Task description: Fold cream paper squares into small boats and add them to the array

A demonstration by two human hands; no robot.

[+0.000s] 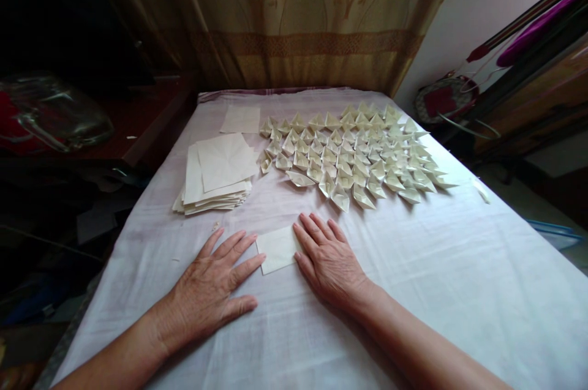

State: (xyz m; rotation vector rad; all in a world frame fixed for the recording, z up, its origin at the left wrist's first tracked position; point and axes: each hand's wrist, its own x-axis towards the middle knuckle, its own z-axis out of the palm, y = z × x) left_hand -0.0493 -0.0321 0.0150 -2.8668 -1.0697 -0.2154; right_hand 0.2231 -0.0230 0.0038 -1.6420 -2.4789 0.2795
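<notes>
A small folded sheet of cream paper (277,249) lies on the white cloth (459,280) between my hands. My left hand (215,286) rests flat on the cloth with its fingers spread, fingertips touching the paper's left edge. My right hand (326,258) lies flat too, its fingers pressing on the paper's right edge. Neither hand grips anything. Behind them, several folded paper boats (353,154) are laid out in rows. A stack of unfolded cream sheets (215,172) sits to the left of the boats, and a single sheet (241,119) lies further back.
A gold patterned curtain (294,16) hangs behind the cloth-covered surface. A dark wooden table with a clear plastic bag (55,111) stands to the left. Wooden furniture and a round red item (445,99) are at the right. A small paper scrap (482,191) lies near the right edge.
</notes>
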